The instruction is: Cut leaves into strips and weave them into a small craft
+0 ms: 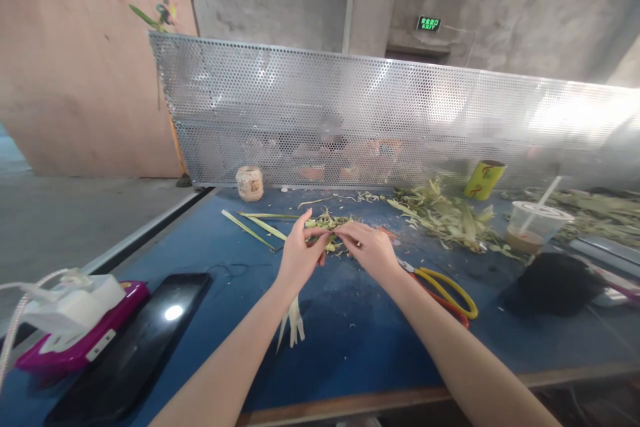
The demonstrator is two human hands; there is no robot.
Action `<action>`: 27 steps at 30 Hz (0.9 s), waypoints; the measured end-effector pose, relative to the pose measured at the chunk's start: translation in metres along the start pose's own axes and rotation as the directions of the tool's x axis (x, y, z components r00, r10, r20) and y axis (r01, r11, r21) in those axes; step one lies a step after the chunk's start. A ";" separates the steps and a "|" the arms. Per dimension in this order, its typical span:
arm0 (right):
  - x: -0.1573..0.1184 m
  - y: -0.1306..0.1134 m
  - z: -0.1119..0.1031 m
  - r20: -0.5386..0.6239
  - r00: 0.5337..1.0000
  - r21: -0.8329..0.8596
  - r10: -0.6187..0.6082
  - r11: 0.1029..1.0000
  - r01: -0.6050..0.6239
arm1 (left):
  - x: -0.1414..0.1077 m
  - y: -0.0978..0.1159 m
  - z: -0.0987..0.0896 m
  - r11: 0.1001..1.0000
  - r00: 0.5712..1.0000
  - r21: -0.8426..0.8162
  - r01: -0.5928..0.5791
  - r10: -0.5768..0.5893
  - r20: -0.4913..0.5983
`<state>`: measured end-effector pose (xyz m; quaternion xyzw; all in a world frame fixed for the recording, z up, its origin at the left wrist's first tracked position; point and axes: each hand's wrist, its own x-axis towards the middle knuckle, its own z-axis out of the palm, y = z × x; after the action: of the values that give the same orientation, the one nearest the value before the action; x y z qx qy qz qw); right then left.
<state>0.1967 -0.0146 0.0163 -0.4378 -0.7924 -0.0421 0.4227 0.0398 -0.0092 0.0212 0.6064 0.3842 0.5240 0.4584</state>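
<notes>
Pale strips [296,323] poke out below left hand [300,255], long axis toward its owner; right hand [371,248] farther. Both pinch, fingertips meeting, can't tell on what.

Even, muted light fills the scene, with no lamp in view; glare washes out the far right of the perforated screen [300,100], and a white reflection (small but harsh) sits on the black phone [135,340]; the exit sign [429,23] glows green; soft shadow dulls the tabletop [350,363] below the slightly blurred fingers [353,231]; wide-angle distortion stretches the edges.
</notes>
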 end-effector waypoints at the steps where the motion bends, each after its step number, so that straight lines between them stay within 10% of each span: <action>1: 0.000 0.000 0.000 0.001 1.000 -0.015 -0.006 1.000 0.006 | 0.000 0.001 0.000 1.000 1.000 -0.007 0.002 -0.002 0.003; 16: -0.005 -0.006 0.008 -0.168 0.984 -0.089 -0.059 0.995 0.045 | 0.001 -0.001 0.007 0.992 0.996 -0.119 0.033 -0.024 0.080; 27: -0.002 -0.016 0.010 -0.250 0.954 0.120 0.165 0.983 -0.139 | -0.001 0.002 0.006 0.989 0.999 -0.143 -0.042 0.043 0.002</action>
<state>0.1792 -0.0219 0.0134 -0.4662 -0.6955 -0.0259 0.5462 0.0456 -0.0121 0.0227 0.5813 0.3315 0.5582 0.4905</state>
